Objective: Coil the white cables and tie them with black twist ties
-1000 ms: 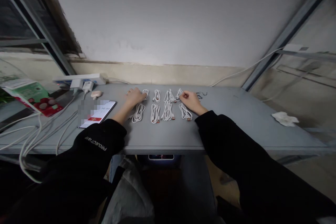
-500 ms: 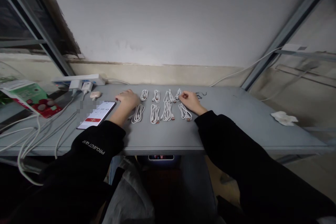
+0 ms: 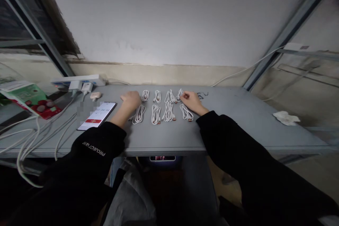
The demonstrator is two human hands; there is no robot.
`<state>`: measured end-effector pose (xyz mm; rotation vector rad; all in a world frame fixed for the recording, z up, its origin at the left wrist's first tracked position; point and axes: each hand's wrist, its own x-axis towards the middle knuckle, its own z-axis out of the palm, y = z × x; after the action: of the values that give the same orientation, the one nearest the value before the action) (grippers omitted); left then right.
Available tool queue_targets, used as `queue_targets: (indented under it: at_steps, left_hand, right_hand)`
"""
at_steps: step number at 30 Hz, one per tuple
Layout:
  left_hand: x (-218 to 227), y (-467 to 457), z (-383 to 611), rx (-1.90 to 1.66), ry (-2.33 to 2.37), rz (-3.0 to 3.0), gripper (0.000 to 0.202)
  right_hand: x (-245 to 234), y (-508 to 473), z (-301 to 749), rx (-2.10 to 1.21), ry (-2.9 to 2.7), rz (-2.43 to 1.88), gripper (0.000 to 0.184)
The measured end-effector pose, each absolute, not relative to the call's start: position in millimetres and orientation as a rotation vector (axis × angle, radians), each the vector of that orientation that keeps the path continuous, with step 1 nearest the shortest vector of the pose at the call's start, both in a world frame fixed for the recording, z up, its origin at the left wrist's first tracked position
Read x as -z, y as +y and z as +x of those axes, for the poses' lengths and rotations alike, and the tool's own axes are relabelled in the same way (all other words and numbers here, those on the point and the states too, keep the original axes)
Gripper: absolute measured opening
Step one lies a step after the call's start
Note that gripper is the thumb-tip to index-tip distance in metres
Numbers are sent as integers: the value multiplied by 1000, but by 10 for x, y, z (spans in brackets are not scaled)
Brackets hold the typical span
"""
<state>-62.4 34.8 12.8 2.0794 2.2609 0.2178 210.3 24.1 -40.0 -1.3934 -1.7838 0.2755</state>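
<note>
Several white charging cables lie coiled in two rows on the grey table. My right hand (image 3: 190, 100) has its fingers pinched on the coiled cable (image 3: 179, 94) at the right end of the back row. Just in front of that hand is another coiled cable (image 3: 186, 112). Curled into a fist, my left hand (image 3: 131, 100) rests at the left end of the rows, with nothing visible in it. Close by are a back-row coil (image 3: 145, 95) and a front-row coil (image 3: 139, 114). Small black ties (image 3: 203, 95) lie beyond my right hand.
To the left lie a phone (image 3: 97, 116) with a lit timer, a pink case (image 3: 95, 95) and a power strip (image 3: 79, 79) with chargers. A green and red box (image 3: 33, 99) stands among loose cords. Crumpled tissue (image 3: 286, 118) sits at the right.
My left hand has curled from loosely stretched fingers into a fist, staying in about the same place. My right hand keeps its pinch on the back-row cable.
</note>
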Motion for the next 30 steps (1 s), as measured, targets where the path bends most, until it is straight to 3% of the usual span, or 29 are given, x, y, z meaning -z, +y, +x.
queue_targets:
  at_steps: [3, 6, 13, 17, 22, 25, 30]
  left_hand:
    - [-189, 302, -570, -297, 2414, 2026, 42]
    - [-255, 261, -511, -687, 2471, 2081, 44]
    - [-273, 102, -341, -1388, 1914, 2359, 46]
    - [-173, 15, -192, -1357, 1614, 2618, 42]
    - [-56, -60, -44, -987, 1205, 2988, 38]
    - [-12, -85, -16, -826, 1114, 3086, 39]
    - [33, -50, -34, -903, 992, 3108, 38]
  right_hand:
    - [398, 244, 2095, -264, -1774, -1398, 24]
    - [390, 240, 2079, -251, -1748, -1408, 24]
    - [287, 83, 1992, -238, -1741, -1164, 31]
    - [216, -57, 1898, -265, -1910, -991, 42]
    - [173, -168, 1814, -179, -2025, -873, 52]
    - [156, -203, 1797, -143, -2009, -780, 48]
    - [151, -259, 1739, -60, -1919, -665, 39]
